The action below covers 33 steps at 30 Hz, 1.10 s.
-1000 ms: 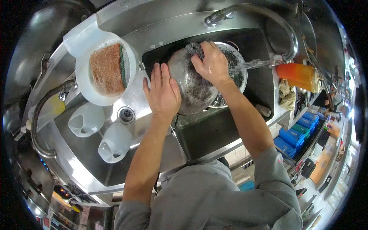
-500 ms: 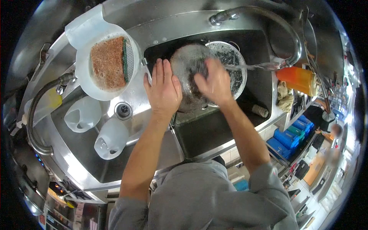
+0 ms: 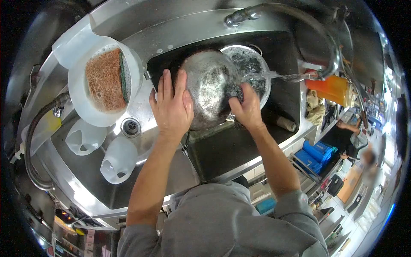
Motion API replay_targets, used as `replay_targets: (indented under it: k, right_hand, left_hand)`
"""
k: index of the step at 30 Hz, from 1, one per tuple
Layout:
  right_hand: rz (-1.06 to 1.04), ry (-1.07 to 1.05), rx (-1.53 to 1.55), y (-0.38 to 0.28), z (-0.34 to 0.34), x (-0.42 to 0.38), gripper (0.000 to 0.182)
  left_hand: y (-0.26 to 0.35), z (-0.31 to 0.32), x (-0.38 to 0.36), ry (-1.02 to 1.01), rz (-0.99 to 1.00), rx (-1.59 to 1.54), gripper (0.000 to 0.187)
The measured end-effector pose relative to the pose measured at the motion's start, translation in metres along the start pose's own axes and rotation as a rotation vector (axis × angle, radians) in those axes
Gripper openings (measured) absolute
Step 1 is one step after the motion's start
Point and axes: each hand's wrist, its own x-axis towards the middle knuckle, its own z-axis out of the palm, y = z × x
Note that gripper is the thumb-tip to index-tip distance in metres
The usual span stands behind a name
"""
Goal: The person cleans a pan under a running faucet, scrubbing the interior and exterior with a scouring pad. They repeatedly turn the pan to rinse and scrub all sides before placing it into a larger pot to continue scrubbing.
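A round metal pan (image 3: pixel 208 92), dark at the rim and scuffed silver in the middle, lies bottom up in the right sink basin. My left hand (image 3: pixel 172 105) rests against its left edge, open, with fingers stretched out and the thumb on the metal. My right hand (image 3: pixel 248 108) is closed on a dark, mesh-like scrubber (image 3: pixel 233 90), pressed to the pan's right side; the fingers partly hide it. Behind the pan stands a round colander-like pot (image 3: pixel 266 92) with water in it. Water runs toward it from the curved faucet (image 3: pixel 334 55).
At the left, a cut white plastic container (image 3: pixel 75 94) holds a brown sponge (image 3: pixel 104 79) in suds. Two cut plastic jugs (image 3: pixel 119 159) lie in the left basin. An orange bottle (image 3: pixel 332 89) sits beyond the sink's right edge. Another person (image 3: pixel 358 139) stands farther right.
My right hand has moved down toward the pan's right edge with the scrubber, baring its shiny middle. My left hand stays at the left edge. The whole view has shifted slightly.
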Motion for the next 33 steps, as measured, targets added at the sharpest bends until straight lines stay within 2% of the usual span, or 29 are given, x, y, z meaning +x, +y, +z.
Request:
replay_targets:
  k: [1, 2, 7, 9, 11, 12, 13, 15, 16, 17, 19, 21, 23, 25, 27, 28, 31, 32, 33]
  right_hand:
    - [-0.022, 0.012, -0.01, 0.006, 0.003, 0.005, 0.046]
    - [0.068, -0.017, 0.012, 0.004, 0.007, 0.02, 0.044]
    - [-0.123, 0.049, -0.024, -0.023, 0.015, 0.086, 0.038]
    - [-0.095, 0.013, 0.014, -0.014, 0.005, 0.078, 0.036]
    - [0.062, -0.01, 0.092, 0.01, 0.0, 0.051, 0.035]
    - [0.11, -0.014, 0.228, 0.031, -0.002, 0.038, 0.036]
    - [0.048, 0.109, 0.301, 0.034, 0.003, 0.034, 0.038]
    - [0.04, 0.063, 0.09, 0.02, 0.009, 0.054, 0.034]
    - [0.005, 0.074, 0.124, -0.004, 0.011, 0.073, 0.029]
    - [-0.146, 0.129, 0.127, -0.021, 0.02, 0.09, 0.029]
    - [-0.186, 0.034, 0.139, -0.041, 0.016, 0.093, 0.031]
    - [-0.148, 0.047, 0.171, -0.009, 0.007, 0.074, 0.033]
    - [0.003, 0.007, 0.287, 0.038, 0.001, 0.046, 0.038]
    - [0.021, 0.052, 0.157, 0.019, 0.01, 0.059, 0.035]
    - [-0.12, 0.082, 0.137, -0.021, 0.015, 0.085, 0.033]
    - [-0.159, 0.01, 0.097, -0.036, 0.012, 0.09, 0.033]
    - [-0.198, 0.086, 0.239, -0.004, 0.005, 0.07, 0.034]
    - [-0.076, 0.082, 0.184, 0.018, 0.002, 0.057, 0.034]
    - [0.068, -0.034, 0.238, 0.046, 0.0, 0.047, 0.041]
  left_hand:
    - [-0.002, 0.001, 0.001, -0.009, -0.004, 0.008, 0.054]
    - [0.0, 0.0, -0.001, -0.014, -0.005, -0.002, 0.055]
    - [0.003, 0.004, 0.001, -0.022, 0.016, 0.024, 0.055]
    - [0.004, 0.001, 0.004, -0.036, 0.004, 0.024, 0.055]
    - [0.003, 0.001, 0.004, -0.027, 0.018, 0.048, 0.054]
    - [0.002, 0.002, 0.003, -0.034, 0.023, 0.053, 0.053]
    - [0.002, 0.003, 0.004, -0.042, 0.023, 0.062, 0.053]
    - [0.005, 0.0, 0.004, -0.029, 0.028, 0.038, 0.052]
    - [0.004, -0.001, 0.007, -0.025, 0.038, 0.049, 0.052]
    - [0.004, -0.001, 0.008, -0.031, 0.026, 0.064, 0.053]
    - [0.009, 0.0, 0.003, -0.051, 0.009, 0.075, 0.053]
    - [0.008, -0.001, 0.005, -0.076, -0.01, 0.13, 0.053]
    - [0.007, 0.0, 0.005, -0.057, -0.007, 0.109, 0.054]
    - [0.008, 0.001, 0.005, -0.055, -0.008, 0.08, 0.054]
    - [0.008, 0.002, 0.007, -0.041, 0.008, 0.086, 0.054]
    - [0.009, 0.0, 0.006, -0.06, 0.002, 0.102, 0.054]
    - [0.01, 0.002, 0.006, -0.068, 0.001, 0.133, 0.055]
    - [0.008, 0.004, 0.004, -0.061, 0.019, 0.125, 0.055]
    - [0.004, 0.004, 0.004, -0.046, 0.027, 0.122, 0.055]
